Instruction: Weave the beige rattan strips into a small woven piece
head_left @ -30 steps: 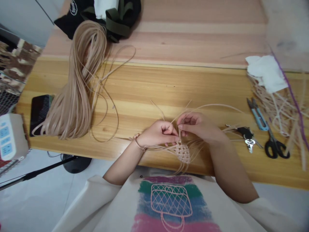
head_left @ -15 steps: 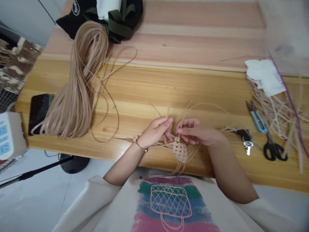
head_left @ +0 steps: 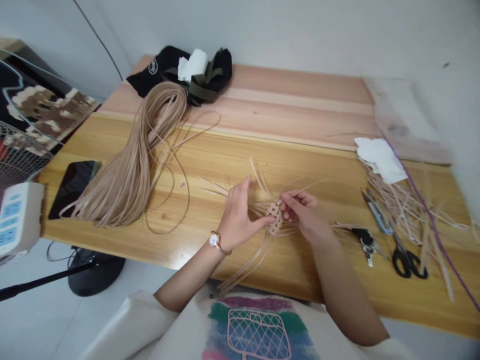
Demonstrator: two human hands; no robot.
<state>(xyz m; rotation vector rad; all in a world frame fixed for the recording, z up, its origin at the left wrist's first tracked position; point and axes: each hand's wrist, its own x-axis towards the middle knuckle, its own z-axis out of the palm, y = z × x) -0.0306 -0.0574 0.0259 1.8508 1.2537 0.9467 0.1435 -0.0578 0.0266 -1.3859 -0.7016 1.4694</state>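
A small beige woven piece (head_left: 275, 216) of knotted flat cord is held just above the wooden table, its loose strands fanning out to all sides. My right hand (head_left: 300, 207) pinches its upper right edge between thumb and fingers. The thumb of my left hand (head_left: 240, 212) touches the left side of the weave, while the fingers are spread apart and point upward. A watch (head_left: 214, 240) is on my left wrist. Some strands hang down from the weave toward the table's front edge.
A large hank of beige cord (head_left: 127, 165) lies at left beside a phone (head_left: 73, 187). On the right are keys (head_left: 368, 246), blue-handled snips (head_left: 379, 214), black scissors (head_left: 408, 262), cut strands (head_left: 416, 210) and white tissue (head_left: 380, 159). A black bag (head_left: 168, 65) sits at the back.
My left hand has gone from closed fingers on the strands to spread fingers with the thumb on the weave. The woven piece has turned between my hands. The camera view has tilted up.
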